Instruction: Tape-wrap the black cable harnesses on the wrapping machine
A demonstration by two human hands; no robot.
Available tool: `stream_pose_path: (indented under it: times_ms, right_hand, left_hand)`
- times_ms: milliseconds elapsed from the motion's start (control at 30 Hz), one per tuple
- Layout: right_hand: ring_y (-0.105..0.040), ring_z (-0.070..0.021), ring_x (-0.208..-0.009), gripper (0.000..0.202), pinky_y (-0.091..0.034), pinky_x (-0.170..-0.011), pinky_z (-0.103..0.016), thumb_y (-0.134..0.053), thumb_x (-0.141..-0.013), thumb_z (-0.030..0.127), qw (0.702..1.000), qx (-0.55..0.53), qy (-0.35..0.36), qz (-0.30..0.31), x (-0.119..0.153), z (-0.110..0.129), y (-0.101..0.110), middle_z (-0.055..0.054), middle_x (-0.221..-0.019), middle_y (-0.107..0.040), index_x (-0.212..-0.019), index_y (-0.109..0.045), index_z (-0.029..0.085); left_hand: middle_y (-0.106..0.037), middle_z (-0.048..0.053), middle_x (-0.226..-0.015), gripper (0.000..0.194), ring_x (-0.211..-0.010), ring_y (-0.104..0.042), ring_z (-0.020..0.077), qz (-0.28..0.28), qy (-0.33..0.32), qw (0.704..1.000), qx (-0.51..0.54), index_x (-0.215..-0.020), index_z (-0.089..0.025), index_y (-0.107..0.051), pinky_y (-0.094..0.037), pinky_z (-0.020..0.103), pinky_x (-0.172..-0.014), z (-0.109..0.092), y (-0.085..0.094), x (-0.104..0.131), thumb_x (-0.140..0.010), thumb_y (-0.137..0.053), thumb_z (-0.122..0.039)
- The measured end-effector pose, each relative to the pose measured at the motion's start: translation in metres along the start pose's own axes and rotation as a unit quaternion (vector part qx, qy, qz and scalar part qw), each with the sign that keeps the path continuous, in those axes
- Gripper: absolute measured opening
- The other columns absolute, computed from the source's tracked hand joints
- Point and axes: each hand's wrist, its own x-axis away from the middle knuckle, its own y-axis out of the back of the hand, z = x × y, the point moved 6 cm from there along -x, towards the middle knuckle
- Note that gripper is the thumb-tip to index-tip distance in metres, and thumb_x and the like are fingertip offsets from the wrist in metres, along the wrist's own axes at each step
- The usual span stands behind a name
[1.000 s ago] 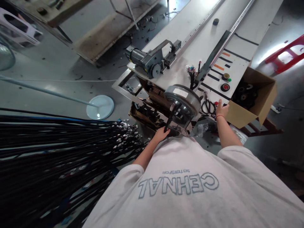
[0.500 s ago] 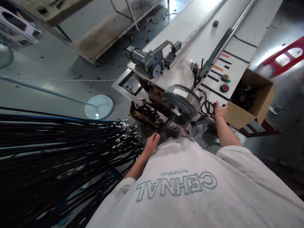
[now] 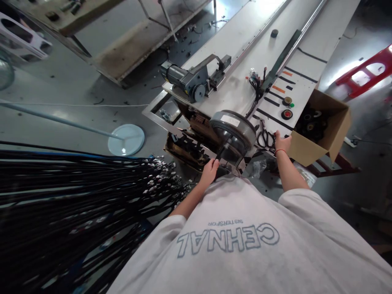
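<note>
My left hand [image 3: 210, 170] is closed on the end of a black cable bundle [image 3: 219, 154], low in front of the round taping machine [image 3: 232, 127]. The bundle runs into the machine's opening; on the far side, dark wires [image 3: 254, 92] with small connectors at their tips lie on the white table [image 3: 232, 92]. At the table's near right corner, my right hand [image 3: 282, 143] is curled over the edge, its fingers partly hidden. Just left of it lie black-handled scissors [image 3: 265, 136]. A red button [image 3: 287, 114] and a tape roll [image 3: 287, 101] are a little farther up.
A cardboard box [image 3: 335, 130] with dark rolls stands right of the table. To the left hang many black cables [image 3: 92, 175] with white connectors. A motor unit [image 3: 186, 79] sits on the table's left side. Below the machine is an open carton [image 3: 183, 153].
My left hand has moved right and slightly up, closer to the round machine, still gripping the black cable bundle. My right hand stays at the table corner.
</note>
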Motion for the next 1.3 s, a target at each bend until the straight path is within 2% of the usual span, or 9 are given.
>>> stream_pose_path:
  times_ms: [233, 433, 533, 667, 767, 833, 933, 1033, 1300]
  right_hand:
    - [-0.055, -0.0359, -0.125, 0.072, -0.04, -0.107, -0.051, -0.063, -0.084, 0.058, 1.0, -0.01, 0.006, 0.0, 0.003, 0.003, 0.002, -0.026, -0.134, -0.057, -0.134, -0.047, 0.008]
    - [-0.053, -0.0367, -0.128, 0.075, -0.039, -0.108, -0.052, -0.062, -0.085, 0.059, 1.0, -0.003, 0.0, 0.002, 0.003, 0.002, 0.001, -0.026, -0.138, -0.054, -0.136, -0.046, 0.007]
    - [-0.054, -0.036, -0.127, 0.075, -0.04, -0.108, -0.05, -0.063, -0.084, 0.061, 1.0, -0.006, -0.003, -0.001, 0.002, 0.001, 0.001, -0.026, -0.136, -0.055, -0.134, -0.047, 0.007]
    - [-0.054, -0.0358, -0.127, 0.073, -0.041, -0.106, -0.049, -0.066, -0.082, 0.059, 1.0, -0.012, -0.005, -0.001, 0.003, 0.002, 0.002, -0.025, -0.134, -0.057, -0.132, -0.049, 0.009]
    - [-0.054, -0.0361, -0.127, 0.072, -0.042, -0.106, -0.049, -0.066, -0.083, 0.058, 1.0, -0.007, -0.003, 0.003, 0.004, 0.003, 0.003, -0.025, -0.133, -0.057, -0.132, -0.048, 0.009]
    - [-0.054, -0.0364, -0.127, 0.072, -0.042, -0.106, -0.05, -0.066, -0.084, 0.057, 1.0, -0.004, -0.001, 0.003, 0.005, 0.003, 0.003, -0.025, -0.134, -0.056, -0.134, -0.047, 0.009]
    - [-0.054, -0.0366, -0.128, 0.074, -0.041, -0.107, -0.051, -0.065, -0.084, 0.057, 1.0, -0.001, -0.001, 0.005, 0.006, 0.004, 0.003, -0.026, -0.136, -0.055, -0.136, -0.046, 0.007]
    - [-0.055, -0.0371, -0.127, 0.076, -0.041, -0.107, -0.051, -0.066, -0.084, 0.057, 1.0, -0.001, -0.008, 0.004, 0.007, 0.004, 0.003, -0.027, -0.136, -0.056, -0.136, -0.046, 0.006]
    - [-0.056, -0.0355, -0.124, 0.072, -0.042, -0.106, -0.049, -0.067, -0.082, 0.058, 1.0, -0.015, -0.007, 0.0, 0.007, 0.004, 0.002, -0.025, -0.133, -0.057, -0.132, -0.049, 0.008]
  left_hand:
    - [-0.053, -0.001, -0.064, 0.036, -0.061, -0.05, 0.0135, -0.003, -0.019, 1.0, 0.021, -0.077, -0.02, -0.05, -0.04, 0.026, -0.063, -0.008, -0.011, -0.022, -0.098, -0.042, -0.049]
    - [-0.047, -0.003, -0.059, 0.042, -0.055, -0.046, 0.0128, 0.011, 0.003, 0.997, 0.075, -0.076, -0.02, -0.05, -0.04, 0.026, -0.057, -0.003, -0.014, -0.031, -0.095, -0.041, -0.057]
    - [-0.054, -0.001, -0.06, 0.042, -0.059, -0.052, 0.0146, 0.062, 0.004, 0.996, 0.059, -0.073, -0.02, -0.052, -0.045, 0.027, -0.064, 0.009, -0.008, -0.033, -0.09, -0.049, -0.058]
    - [-0.064, 0.003, -0.065, 0.036, -0.066, -0.059, 0.0188, 0.147, 0.064, 0.985, -0.07, -0.066, -0.02, -0.058, -0.048, 0.03, -0.07, 0.048, 0.005, -0.012, -0.074, -0.066, -0.054]
    - [-0.066, 0.003, -0.067, 0.034, -0.068, -0.061, 0.0204, 0.111, 0.098, 0.983, -0.107, -0.07, -0.02, -0.061, -0.048, 0.031, -0.07, 0.074, 0.025, 0.017, -0.072, -0.066, -0.054]
    - [-0.065, 0.002, -0.067, 0.038, -0.067, -0.059, 0.0199, 0.074, 0.093, 0.989, -0.09, -0.073, -0.02, -0.06, -0.047, 0.031, -0.069, 0.078, 0.035, 0.036, -0.075, -0.061, -0.058]
    - [-0.057, 0.0, -0.062, 0.045, -0.063, -0.054, 0.0175, 0.037, 0.077, 0.996, -0.039, -0.073, -0.02, -0.057, -0.045, 0.029, -0.067, 0.071, 0.046, 0.054, -0.082, -0.049, -0.064]
    - [-0.054, 0.0, -0.064, 0.046, -0.062, -0.05, 0.0156, 0.016, 0.068, 0.997, -0.015, -0.075, -0.02, -0.056, -0.042, 0.027, -0.062, 0.056, 0.048, 0.059, -0.087, -0.045, -0.063]
    - [-0.051, -0.001, -0.061, 0.043, -0.059, -0.049, 0.0154, 0.002, 0.035, 0.999, -0.027, -0.076, -0.02, -0.055, -0.039, 0.027, -0.06, 0.022, 0.032, 0.032, -0.088, -0.044, -0.06]
